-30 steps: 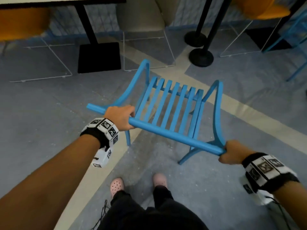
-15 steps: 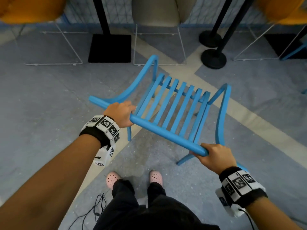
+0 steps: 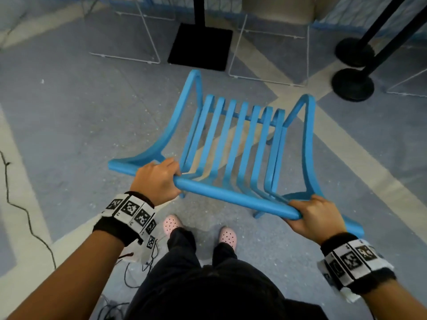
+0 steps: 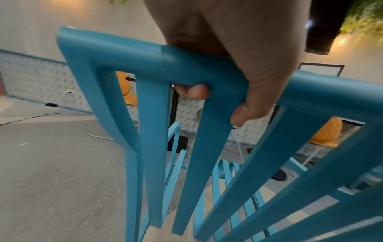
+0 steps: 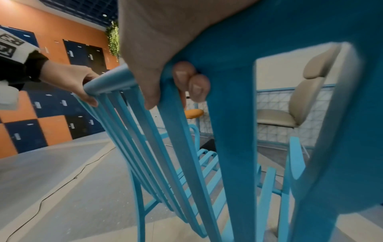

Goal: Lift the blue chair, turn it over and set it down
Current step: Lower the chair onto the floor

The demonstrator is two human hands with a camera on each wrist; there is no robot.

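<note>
The blue chair (image 3: 233, 144) with a slatted back and seat stands in front of me, seen from above with its seat pointing away. My left hand (image 3: 159, 181) grips the round top rail of the backrest near its left end, fingers curled under it. My right hand (image 3: 312, 215) grips the same rail near its right end. In the left wrist view the left hand (image 4: 238, 68) wraps the blue chair's (image 4: 207, 155) rail above the slats. The right wrist view has the right hand (image 5: 165, 54) around the blue chair's (image 5: 238, 114) rail, with the left hand (image 5: 72, 81) further along.
Ahead stand a black square table base (image 3: 201, 45), white wire chair frames (image 3: 270, 47) and two round black post bases (image 3: 352, 84). My pink shoes (image 3: 227, 236) are just behind the chair. A black cable (image 3: 25, 213) trails across the floor at left.
The right hand slid inward along the top rail from its right end. The rail has come closer to me and the chair now sits more squarely in front of me.
</note>
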